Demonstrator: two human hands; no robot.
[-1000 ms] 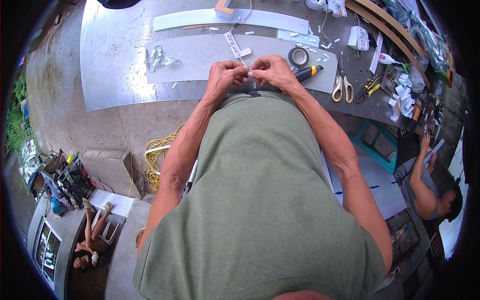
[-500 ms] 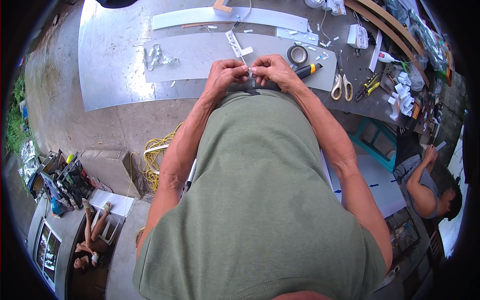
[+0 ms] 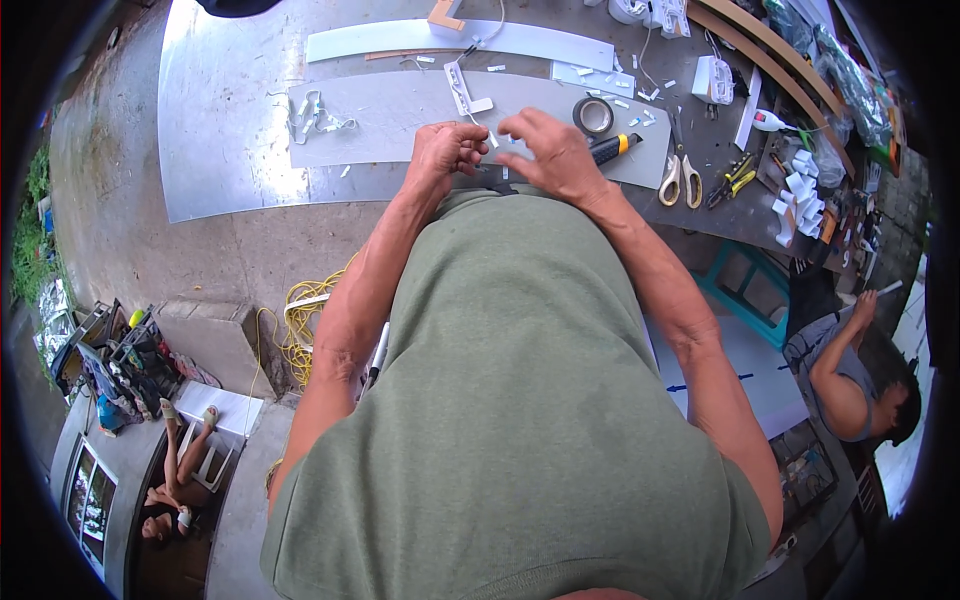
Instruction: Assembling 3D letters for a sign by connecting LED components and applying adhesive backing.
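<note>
We record the L-shaped white piece (image 3: 458, 90) on the grey sheet (image 3: 380, 110), near the middle of the worktop's (image 3: 735, 215) near edge, its white wire (image 3: 493, 141) trailing toward us. Left hand (image 3: 438, 155): fingers curled beside the wire; whether they grip it, we cannot tell. Right hand (image 3: 560, 155): open, thumb and fingers spread. Half a second ago both hands' fingertips met at the wire's end; we now see them apart. Cutter (image 3: 615, 148) rests just beside the right hand.
</note>
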